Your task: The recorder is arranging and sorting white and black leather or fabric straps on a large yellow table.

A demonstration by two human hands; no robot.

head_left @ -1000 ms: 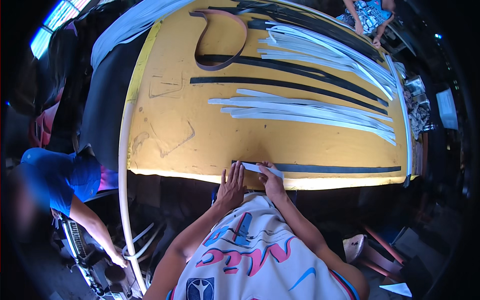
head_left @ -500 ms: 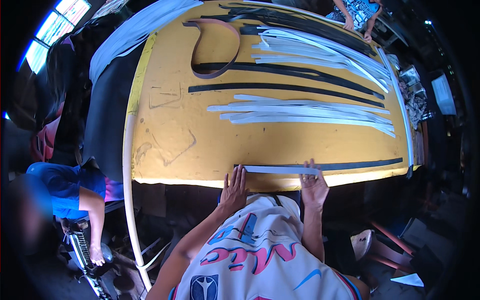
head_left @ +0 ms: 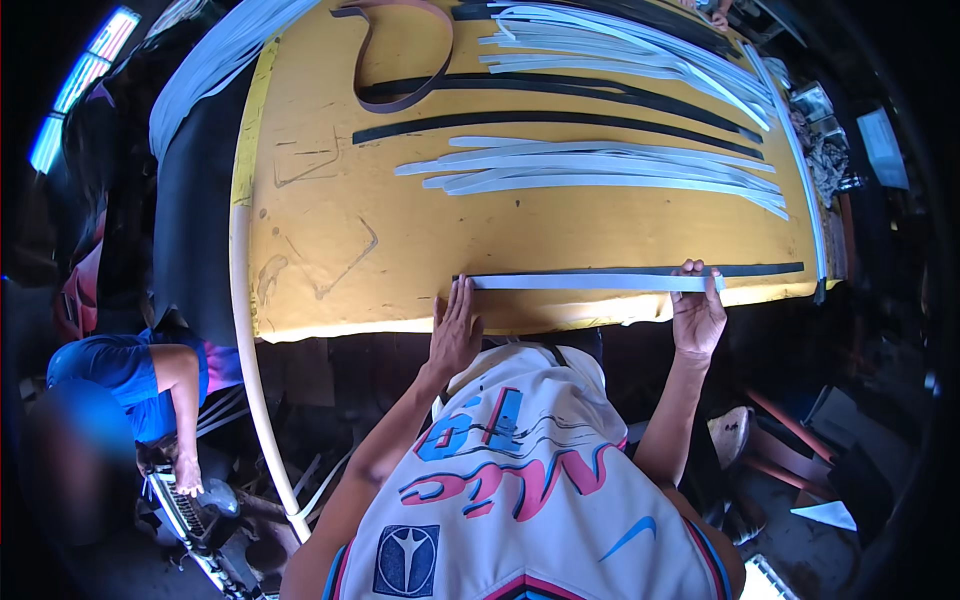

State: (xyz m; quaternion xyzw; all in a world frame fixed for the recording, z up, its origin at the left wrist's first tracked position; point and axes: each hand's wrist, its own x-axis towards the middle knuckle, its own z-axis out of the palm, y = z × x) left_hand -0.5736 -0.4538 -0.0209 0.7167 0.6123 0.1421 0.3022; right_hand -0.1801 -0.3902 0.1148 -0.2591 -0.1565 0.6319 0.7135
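Note:
A narrow white strip [head_left: 590,282] runs along the near edge of the yellow-covered table [head_left: 560,235]. Just behind it, partly overlapped by it, lies a long black strip [head_left: 765,269] that reaches farther right. My left hand [head_left: 456,328] rests flat, fingers stretched out together, with its fingertips on the left end of the strips. Toward the right end of the white strip, my right hand [head_left: 698,318] has its thumb and fingers around the strip, palm turned up. Whether the two strips are joined cannot be seen.
Farther back lie loose white strips [head_left: 610,168], black strips [head_left: 560,122] and a curled brown band [head_left: 448,50]. A pale pole [head_left: 243,270] runs down the table's left edge. Another person in a blue shirt [head_left: 130,375] sits at lower left; another person's hand [head_left: 720,18] shows at the far right.
My right hand has slid right along the strip, and a longer white stretch now shows between my hands. My left hand stays at the left end. The whole view has shifted.

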